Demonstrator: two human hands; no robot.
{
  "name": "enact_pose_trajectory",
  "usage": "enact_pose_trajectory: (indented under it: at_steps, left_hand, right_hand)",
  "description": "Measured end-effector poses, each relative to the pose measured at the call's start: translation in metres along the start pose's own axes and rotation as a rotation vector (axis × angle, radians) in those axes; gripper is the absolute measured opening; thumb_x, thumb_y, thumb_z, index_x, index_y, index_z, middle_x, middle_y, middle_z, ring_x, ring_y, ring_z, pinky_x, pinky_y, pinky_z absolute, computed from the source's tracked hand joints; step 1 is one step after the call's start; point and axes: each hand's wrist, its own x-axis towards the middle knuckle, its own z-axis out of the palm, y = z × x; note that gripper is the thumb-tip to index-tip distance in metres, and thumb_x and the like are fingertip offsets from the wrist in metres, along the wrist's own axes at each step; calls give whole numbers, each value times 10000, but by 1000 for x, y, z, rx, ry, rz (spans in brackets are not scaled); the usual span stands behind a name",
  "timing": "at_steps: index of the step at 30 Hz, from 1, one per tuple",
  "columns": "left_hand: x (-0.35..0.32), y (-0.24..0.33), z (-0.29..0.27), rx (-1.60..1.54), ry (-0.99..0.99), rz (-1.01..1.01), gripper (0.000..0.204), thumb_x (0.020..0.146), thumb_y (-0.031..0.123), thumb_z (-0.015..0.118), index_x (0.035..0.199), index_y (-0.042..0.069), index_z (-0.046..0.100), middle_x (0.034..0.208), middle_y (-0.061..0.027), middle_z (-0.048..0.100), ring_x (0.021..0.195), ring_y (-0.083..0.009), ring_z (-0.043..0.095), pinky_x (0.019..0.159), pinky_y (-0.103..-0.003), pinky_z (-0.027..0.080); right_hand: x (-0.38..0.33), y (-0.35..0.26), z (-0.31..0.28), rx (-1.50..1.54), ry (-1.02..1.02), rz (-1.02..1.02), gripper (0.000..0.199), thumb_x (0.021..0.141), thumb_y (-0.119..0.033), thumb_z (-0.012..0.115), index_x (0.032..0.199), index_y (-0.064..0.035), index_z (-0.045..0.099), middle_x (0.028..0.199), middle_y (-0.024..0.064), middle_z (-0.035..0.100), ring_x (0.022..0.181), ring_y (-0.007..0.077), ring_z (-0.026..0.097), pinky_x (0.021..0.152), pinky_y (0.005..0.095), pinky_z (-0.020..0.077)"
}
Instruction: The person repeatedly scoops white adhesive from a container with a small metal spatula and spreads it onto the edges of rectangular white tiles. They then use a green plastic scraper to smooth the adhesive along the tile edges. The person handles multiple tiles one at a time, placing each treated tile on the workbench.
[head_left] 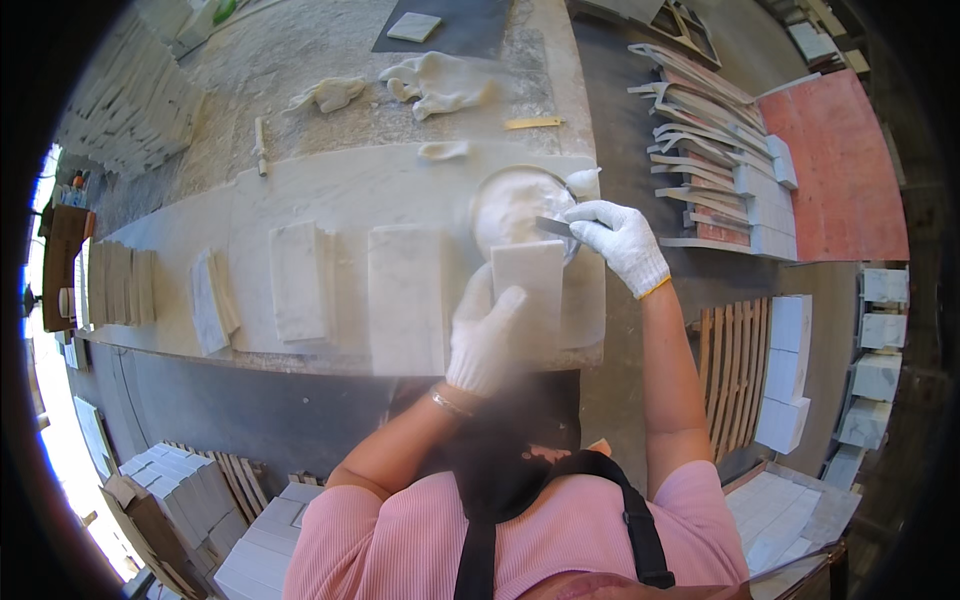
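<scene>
My left hand (480, 335), in a white knit glove, is closed on a pale rectangular stone tile (528, 285), thumb across its face. The tile is held up at the table's near edge. My right hand (620, 240), gloved in white with a yellow cuff edge, grips a putty knife (555, 228). The knife's dark flat blade reaches over a round bowl of white paste (512, 200), just beyond the tile's top edge. The tile hides part of the bowl's near side. Left of my left hand, a white marble tile (407, 290) lies on the table.
More tiles lie in small stacks (298, 282) to the left. Beyond are crumpled gloves (440, 85), a yellow strip (533, 123) and a white stick (261, 147) on the dusty tabletop (230, 110). To the right stand racked stone pieces (705, 150) and a wooden pallet (735, 370).
</scene>
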Motion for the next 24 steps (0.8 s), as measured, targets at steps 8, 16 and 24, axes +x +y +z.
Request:
enact_pose_trajectory:
  at_steps: [8,16,24]
  left_hand:
    - [1,-4,-3,16,-10,28,537,1061,177,641,1531,-43,502,1439,-96,626,1301,-157,549,1130,-325,428]
    - [2,-6,-3,26,-2,27,532,1060,178,647,1531,-30,513,1440,-91,629,1302,-153,550,1128,-324,430]
    - [2,-6,-3,6,13,10,538,1052,167,658,1529,-35,513,1437,-91,631,1291,-151,556,1118,-321,440]
  right_hand:
    - [-20,-5,-25,100,-3,-21,219,987,-124,734,1186,-44,781,871,-16,711,731,45,583,639,223,442]
    - [-42,-27,-32,36,11,-52,201,993,-99,734,1178,-37,784,928,-4,732,755,52,603,669,227,474]
    - [-47,-31,-28,-146,33,-287,157,963,-41,755,1112,-9,793,1053,73,765,958,151,698,848,287,551]
